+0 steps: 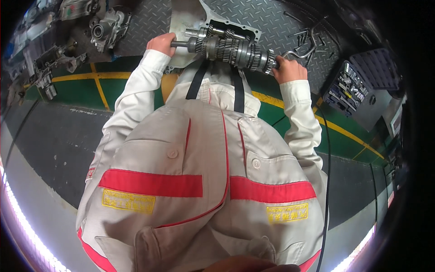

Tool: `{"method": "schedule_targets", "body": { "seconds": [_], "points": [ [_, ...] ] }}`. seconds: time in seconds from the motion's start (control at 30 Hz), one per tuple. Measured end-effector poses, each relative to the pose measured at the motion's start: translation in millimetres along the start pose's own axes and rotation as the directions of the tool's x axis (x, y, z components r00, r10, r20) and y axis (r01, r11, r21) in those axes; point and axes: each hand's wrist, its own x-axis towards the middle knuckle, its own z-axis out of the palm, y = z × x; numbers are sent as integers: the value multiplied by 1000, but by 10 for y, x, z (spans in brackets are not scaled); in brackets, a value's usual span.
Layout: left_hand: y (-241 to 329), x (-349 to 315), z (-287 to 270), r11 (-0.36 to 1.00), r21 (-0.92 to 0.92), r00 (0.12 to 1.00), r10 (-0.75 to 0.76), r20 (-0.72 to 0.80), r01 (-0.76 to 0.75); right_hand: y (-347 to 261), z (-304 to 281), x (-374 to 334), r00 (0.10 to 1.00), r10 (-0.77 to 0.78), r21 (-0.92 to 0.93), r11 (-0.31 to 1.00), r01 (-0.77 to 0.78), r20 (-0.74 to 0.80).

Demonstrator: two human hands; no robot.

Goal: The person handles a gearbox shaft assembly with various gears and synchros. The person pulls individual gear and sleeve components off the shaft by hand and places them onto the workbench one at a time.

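A long metal gear shaft (pixel 233 52), stacked with gears, lies crosswise in front of my body, between my two hands. My left hand (pixel 162 44) is closed around its thin plain end. At the opposite, toothed end, my right hand (pixel 291 70) has its fingers wrapped on the tip, which they partly hide. Just beyond the shaft sits an open cast-metal gearbox housing (pixel 253 31). Another geared shaft (pixel 218 31) shows inside that housing, partly covered by the one I hold.
Loose bolts (pixel 299 41) and a bent metal rod (pixel 312 43) lie on the checkered metal tabletop (pixel 152 27), right of the housing. Further right is an open socket tool case (pixel 346 86). Cast-metal parts (pixel 106 29) stand at the left. A dark cable (pixel 327 181) hangs at my right side.
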Motion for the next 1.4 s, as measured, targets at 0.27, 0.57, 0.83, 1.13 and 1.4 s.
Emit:
{"method": "schedule_targets", "body": {
  "seconds": [0.27,0.57,0.83,1.13,1.4],
  "points": [
    [-72,-189,255,961,-274,988,1,-152,-43,-608,-924,-596,998,56,-233,970,-62,-32],
    [-214,-128,272,886,-411,956,105,-272,-214,-972,-1113,-730,978,210,-302,932,-200,-1],
    [-221,-112,-46,925,-266,934,187,-305,-273,-750,-623,-693,928,360,-144,927,-346,92],
    [14,-22,-619,950,43,949,311,-44,-310,-563,-177,-907,938,347,47,937,-347,12],
    [213,-166,-1133,940,137,947,319,-29,-312,-605,-127,-1083,931,313,144,946,-290,-185]
  ]
}}
